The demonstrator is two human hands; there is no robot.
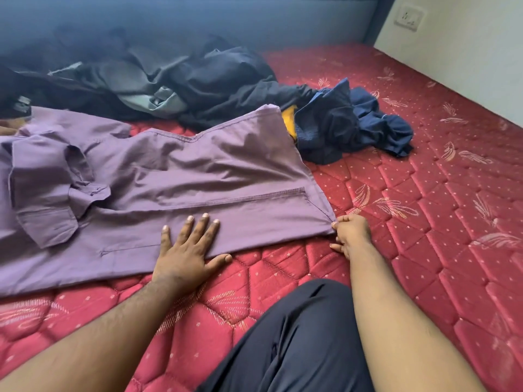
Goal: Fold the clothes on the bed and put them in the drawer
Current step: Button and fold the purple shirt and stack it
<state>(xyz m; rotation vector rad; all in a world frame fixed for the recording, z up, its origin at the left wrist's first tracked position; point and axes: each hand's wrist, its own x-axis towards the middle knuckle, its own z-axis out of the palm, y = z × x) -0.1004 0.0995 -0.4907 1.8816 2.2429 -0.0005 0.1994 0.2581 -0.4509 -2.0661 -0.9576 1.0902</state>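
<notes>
A purple shirt is spread across the near left part of the bed, its hem toward the bed's right side and its collar and one crumpled sleeve toward the left edge. The left hand is laid flat and fully open on the shirt's near edge, fingers spread, pressing the cloth onto the mattress; nothing is gripped by it. The right hand is closed in a pinch on the shirt's near hem corner, which is drawn taut toward the right.

Further back, toward the headboard, a heap of dark clothes lies unfolded, and a bundle of navy clothes with a scrap of yellow cloth is seen just beyond the shirt's far hem corner. No drawer is in view.

The step in hand is judged to be the smoothing of the first garment before folding, so the task is at an early stage. The next move would call for the crumpled sleeve to be flattened and one side to be brought over toward the middle, with the pinned edge held down so that the cloth is not dragged out of line.
</notes>
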